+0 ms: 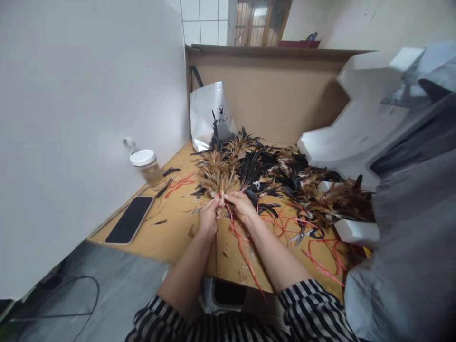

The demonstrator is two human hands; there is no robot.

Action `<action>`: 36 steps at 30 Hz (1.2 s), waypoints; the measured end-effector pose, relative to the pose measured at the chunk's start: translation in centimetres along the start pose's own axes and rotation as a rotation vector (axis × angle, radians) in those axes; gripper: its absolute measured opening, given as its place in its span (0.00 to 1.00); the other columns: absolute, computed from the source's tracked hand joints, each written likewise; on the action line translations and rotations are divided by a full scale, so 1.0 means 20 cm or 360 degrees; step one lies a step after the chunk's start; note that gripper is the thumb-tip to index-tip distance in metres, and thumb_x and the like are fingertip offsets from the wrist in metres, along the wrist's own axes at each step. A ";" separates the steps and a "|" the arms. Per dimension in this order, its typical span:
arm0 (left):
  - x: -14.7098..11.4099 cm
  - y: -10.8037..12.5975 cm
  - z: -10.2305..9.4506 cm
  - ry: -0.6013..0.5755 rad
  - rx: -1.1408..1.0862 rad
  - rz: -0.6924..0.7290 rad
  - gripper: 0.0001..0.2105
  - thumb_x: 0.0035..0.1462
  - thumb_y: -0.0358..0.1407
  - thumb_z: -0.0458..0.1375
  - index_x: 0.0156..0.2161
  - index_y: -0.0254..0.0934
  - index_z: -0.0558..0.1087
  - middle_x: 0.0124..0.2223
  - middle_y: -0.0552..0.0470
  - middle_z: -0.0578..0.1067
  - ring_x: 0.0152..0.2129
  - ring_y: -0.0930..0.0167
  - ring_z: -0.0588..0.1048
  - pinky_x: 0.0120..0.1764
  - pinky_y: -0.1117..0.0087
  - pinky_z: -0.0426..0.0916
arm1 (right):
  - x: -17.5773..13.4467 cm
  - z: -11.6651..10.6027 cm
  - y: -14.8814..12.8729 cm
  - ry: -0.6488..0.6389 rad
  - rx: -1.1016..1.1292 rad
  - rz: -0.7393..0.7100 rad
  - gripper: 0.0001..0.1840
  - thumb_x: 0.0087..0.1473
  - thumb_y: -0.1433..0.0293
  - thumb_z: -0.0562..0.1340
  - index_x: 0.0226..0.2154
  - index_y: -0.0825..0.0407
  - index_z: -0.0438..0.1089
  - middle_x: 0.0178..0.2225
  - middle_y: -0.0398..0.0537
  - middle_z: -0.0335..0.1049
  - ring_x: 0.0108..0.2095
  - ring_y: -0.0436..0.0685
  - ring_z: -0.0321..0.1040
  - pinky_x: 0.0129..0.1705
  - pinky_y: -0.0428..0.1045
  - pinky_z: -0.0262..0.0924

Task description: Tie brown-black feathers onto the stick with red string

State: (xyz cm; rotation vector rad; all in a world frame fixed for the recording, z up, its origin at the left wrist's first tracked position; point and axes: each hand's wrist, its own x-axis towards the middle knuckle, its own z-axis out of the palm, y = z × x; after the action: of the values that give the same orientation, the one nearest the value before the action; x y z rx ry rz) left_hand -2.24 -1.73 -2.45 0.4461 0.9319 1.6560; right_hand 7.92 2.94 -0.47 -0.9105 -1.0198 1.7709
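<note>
Closed near the front middle of the table, my left hand (pixel 209 217) grips a thin stick (pixel 217 249) at the base of a feather duster (pixel 218 176). Tan feathers fan out away from me above the fingers. My right hand (pixel 241 205) meets it from the right, thumb and fingers pinched on the pale quill ends of the feathers. Red plastic string (pixel 245 259) runs from this spot down over the table's front edge. Exactly what lies between the right fingertips is too small to make out.
Loose black and brown feathers (pixel 270 164) heap behind and right. Scissors (pixel 302 233) lie among tangled red string. At left are a phone (pixel 130 219) and a lidded jar (pixel 147 166). A silver bag (pixel 210 114) leans at the back; white foam (pixel 342 133) stands right.
</note>
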 end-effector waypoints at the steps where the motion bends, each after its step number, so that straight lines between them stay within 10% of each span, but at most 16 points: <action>1: 0.00 0.00 0.00 0.0001 0.0012 0.0006 0.13 0.39 0.37 0.65 0.30 0.30 0.73 0.23 0.53 0.71 0.11 0.84 0.56 0.14 0.78 0.42 | 0.00 0.01 0.01 -0.0022 -0.0030 -0.0034 0.18 0.27 0.62 0.72 0.17 0.54 0.67 0.17 0.40 0.68 0.20 0.48 0.62 0.26 0.44 0.55; 12: -0.02 -0.01 0.02 0.0020 0.0084 0.0077 0.12 0.43 0.40 0.59 0.25 0.30 0.71 0.22 0.51 0.72 0.10 0.82 0.58 0.13 0.77 0.44 | 0.03 0.02 0.07 -0.0075 -0.0217 -0.0139 0.16 0.32 0.61 0.70 0.16 0.53 0.65 0.16 0.40 0.66 0.19 0.49 0.62 0.27 0.46 0.57; 23: -0.01 0.04 0.00 -0.0124 -0.0257 -0.0188 0.06 0.44 0.31 0.61 0.28 0.31 0.68 0.22 0.57 0.67 0.10 0.86 0.52 0.11 0.83 0.40 | 0.03 -0.08 -0.05 -0.0018 0.0596 0.0214 0.09 0.37 0.72 0.69 0.23 0.53 0.68 0.24 0.40 0.72 0.28 0.48 0.68 0.33 0.45 0.61; 36: 0.00 0.02 -0.02 -0.0190 -0.0059 -0.0118 0.09 0.46 0.36 0.61 0.29 0.32 0.67 0.22 0.57 0.65 0.11 0.84 0.54 0.12 0.80 0.42 | 0.00 -0.01 0.00 -0.0097 -0.0065 0.0124 0.17 0.32 0.65 0.71 0.20 0.56 0.65 0.15 0.37 0.61 0.15 0.42 0.52 0.17 0.40 0.43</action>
State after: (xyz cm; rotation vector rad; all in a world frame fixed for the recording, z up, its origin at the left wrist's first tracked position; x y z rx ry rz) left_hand -2.73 -1.99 -2.44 0.4744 0.8188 1.5600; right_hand 8.13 2.99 -0.50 -0.9373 -1.0757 1.8586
